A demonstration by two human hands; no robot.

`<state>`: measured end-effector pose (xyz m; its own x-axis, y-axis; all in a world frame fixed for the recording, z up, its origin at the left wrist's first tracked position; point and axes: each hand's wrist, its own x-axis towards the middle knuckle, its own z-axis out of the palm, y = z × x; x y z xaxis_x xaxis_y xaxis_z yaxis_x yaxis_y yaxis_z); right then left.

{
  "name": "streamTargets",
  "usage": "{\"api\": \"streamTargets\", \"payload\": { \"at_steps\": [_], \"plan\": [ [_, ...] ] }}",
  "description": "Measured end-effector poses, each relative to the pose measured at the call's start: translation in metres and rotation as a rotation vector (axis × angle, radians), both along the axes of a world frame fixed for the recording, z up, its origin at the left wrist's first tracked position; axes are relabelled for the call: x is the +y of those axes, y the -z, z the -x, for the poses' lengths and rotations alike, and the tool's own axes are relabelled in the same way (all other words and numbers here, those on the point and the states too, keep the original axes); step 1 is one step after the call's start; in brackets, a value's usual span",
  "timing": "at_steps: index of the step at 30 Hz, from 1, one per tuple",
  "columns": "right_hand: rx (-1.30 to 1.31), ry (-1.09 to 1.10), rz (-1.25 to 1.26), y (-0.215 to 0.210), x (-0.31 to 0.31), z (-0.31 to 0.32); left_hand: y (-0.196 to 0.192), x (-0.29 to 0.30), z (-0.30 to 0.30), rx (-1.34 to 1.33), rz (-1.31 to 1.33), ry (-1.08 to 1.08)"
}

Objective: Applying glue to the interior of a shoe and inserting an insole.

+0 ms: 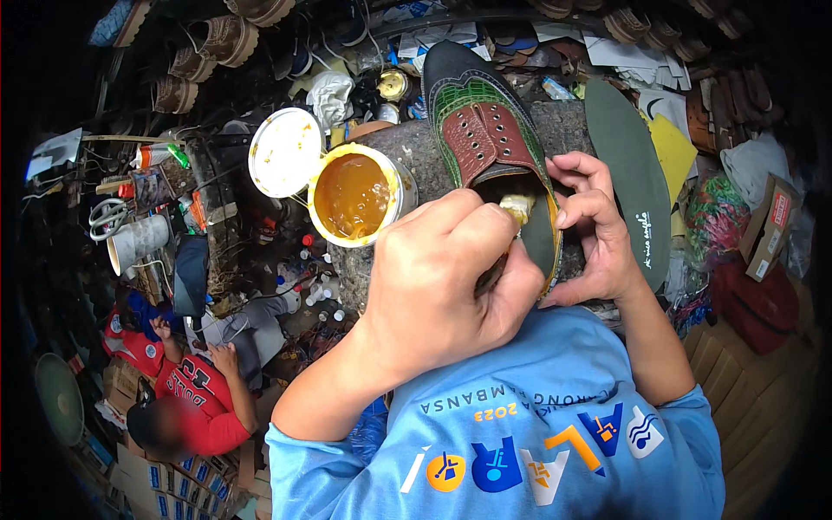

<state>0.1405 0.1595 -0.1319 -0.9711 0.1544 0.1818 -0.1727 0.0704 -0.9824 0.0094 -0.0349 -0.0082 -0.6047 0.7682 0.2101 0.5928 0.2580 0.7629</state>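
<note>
Over the shoe's opening, my left hand (442,277) gripped the brush.
Shoe (490,139) ran lengthwise away from me; right hand (594,234) clasped its rim beside the bristles.

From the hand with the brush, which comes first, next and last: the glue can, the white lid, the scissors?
From the left hand in the head view:
1. Glue can, just up-left of it.
2. White lid, beyond the can's left rim.
3. Scissors, far left by the cup.
</note>
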Motion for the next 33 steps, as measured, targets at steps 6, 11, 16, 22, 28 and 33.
{"api": "streamTargets", "payload": {
  "at_steps": [6,11,16,22,28,33],
  "plan": [
    [0.006,-0.006,-0.008,-0.002,0.001,0.002,0.004,0.004,0.005,0.025,-0.036,-0.022],
    [0.017,0.014,0.031,-0.001,-0.003,0.001,-0.002,0.002,0.005,-0.04,0.0,0.019],
    [-0.007,0.017,0.013,-0.003,-0.002,0.001,-0.022,-0.006,0.002,-0.134,0.07,0.152],
    [-0.008,0.01,-0.02,-0.007,-0.001,0.002,-0.017,-0.005,-0.004,0.021,0.152,0.08],
    [0.01,0.015,-0.036,-0.01,-0.004,0.004,-0.014,0.001,-0.003,0.194,0.125,-0.028],
    [0.001,0.019,-0.042,-0.008,-0.004,0.003,-0.031,-0.005,-0.013,-0.011,0.199,0.06]
  ]
}}
